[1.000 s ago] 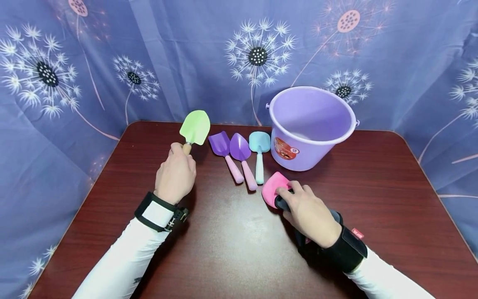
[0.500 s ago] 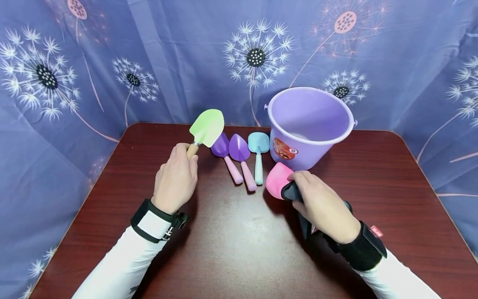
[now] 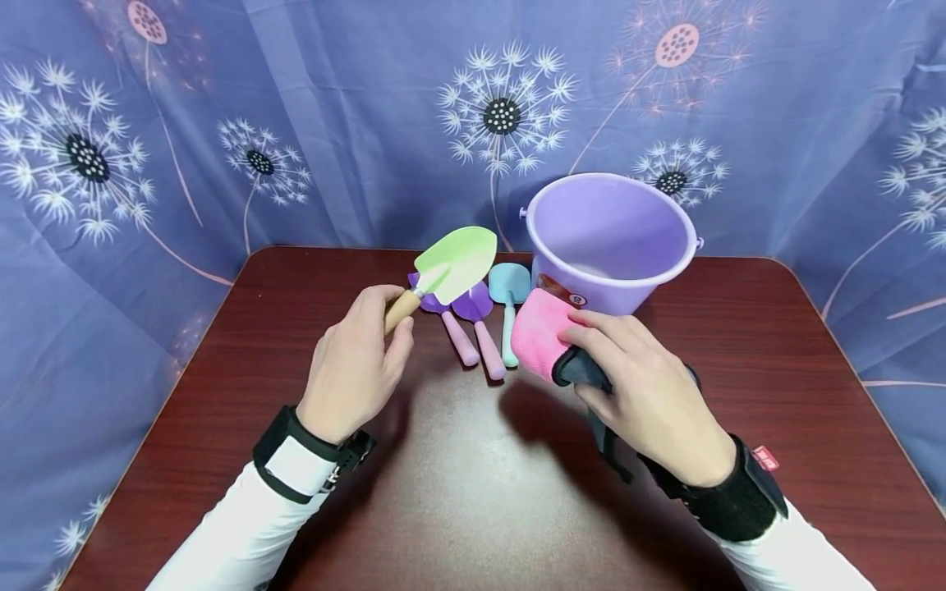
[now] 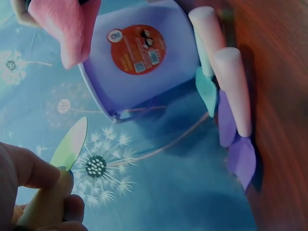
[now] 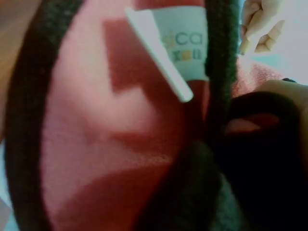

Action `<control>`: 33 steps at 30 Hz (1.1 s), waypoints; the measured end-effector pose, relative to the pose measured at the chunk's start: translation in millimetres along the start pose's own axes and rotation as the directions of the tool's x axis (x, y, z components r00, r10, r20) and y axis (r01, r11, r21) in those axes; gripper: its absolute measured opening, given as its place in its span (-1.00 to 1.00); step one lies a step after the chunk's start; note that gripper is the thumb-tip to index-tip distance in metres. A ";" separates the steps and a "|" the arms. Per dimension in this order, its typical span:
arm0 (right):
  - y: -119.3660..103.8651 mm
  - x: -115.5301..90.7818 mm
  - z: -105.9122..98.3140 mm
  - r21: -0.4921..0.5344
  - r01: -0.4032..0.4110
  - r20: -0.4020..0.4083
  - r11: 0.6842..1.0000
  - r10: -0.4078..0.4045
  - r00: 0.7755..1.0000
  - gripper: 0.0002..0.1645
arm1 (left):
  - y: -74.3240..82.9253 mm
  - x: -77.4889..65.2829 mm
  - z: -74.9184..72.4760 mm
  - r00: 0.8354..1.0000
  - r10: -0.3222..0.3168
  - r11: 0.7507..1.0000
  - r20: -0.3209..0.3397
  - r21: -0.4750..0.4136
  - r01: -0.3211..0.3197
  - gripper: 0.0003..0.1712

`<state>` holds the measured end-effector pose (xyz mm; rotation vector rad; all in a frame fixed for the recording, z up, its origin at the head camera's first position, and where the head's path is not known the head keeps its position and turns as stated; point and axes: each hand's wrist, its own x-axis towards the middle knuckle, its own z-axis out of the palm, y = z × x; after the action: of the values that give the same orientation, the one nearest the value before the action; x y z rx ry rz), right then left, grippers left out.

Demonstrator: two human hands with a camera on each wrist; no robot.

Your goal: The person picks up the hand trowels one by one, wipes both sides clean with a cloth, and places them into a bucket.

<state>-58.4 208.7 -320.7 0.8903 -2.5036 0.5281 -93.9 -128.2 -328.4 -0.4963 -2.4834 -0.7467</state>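
My left hand (image 3: 355, 361) grips the wooden handle of a small hand trowel (image 3: 461, 258) with a light green blade. The blade is raised and, in the head view, overlaps two purple toy shovels (image 3: 473, 305) with pink handles. My right hand (image 3: 650, 386) holds a pink plush cloth piece (image 3: 543, 332) with dark edging, thumb and fingers around its dark part. In the right wrist view its pink lining (image 5: 110, 159) shows, with a white label (image 5: 185, 43). The piece is raised in front of a purple bucket (image 3: 609, 275) and hides part of its sticker.
A light blue toy shovel (image 3: 510, 283) lies between the purple shovels and the bucket, blade towards the back. All stand or lie on a dark red-brown table (image 3: 458, 468). Behind the table hangs a blue curtain (image 3: 355, 107) printed with dandelions.
The trowel has swung rightwards, from beside the purple shovels to over them. The pink plush piece has been lifted off the table, up towards the bucket's front.
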 end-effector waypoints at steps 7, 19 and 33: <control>-9.7 8.0 -6.2 0.005 0.070 -0.041 0.998 -0.070 0.997 -0.28 | 11.1 0.2 -0.2 0.997 0.072 0.997 0.003 -0.009 -0.072 -0.64; -24.2 24.3 -8.6 0.008 0.177 -0.152 0.984 -0.174 0.973 -0.35 | 34.1 1.7 6.4 0.983 0.181 0.983 0.030 -0.050 -0.179 -0.74; -25.1 31.8 -4.8 0.006 0.155 -0.164 0.988 -0.152 0.975 -0.48 | 46.6 -2.8 9.1 0.959 0.280 0.960 0.049 -0.040 -0.278 -0.72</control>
<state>-62.8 177.1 -295.4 0.9961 -2.2655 0.5509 -73.1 -86.8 -317.4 -0.8686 -2.3832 -0.6678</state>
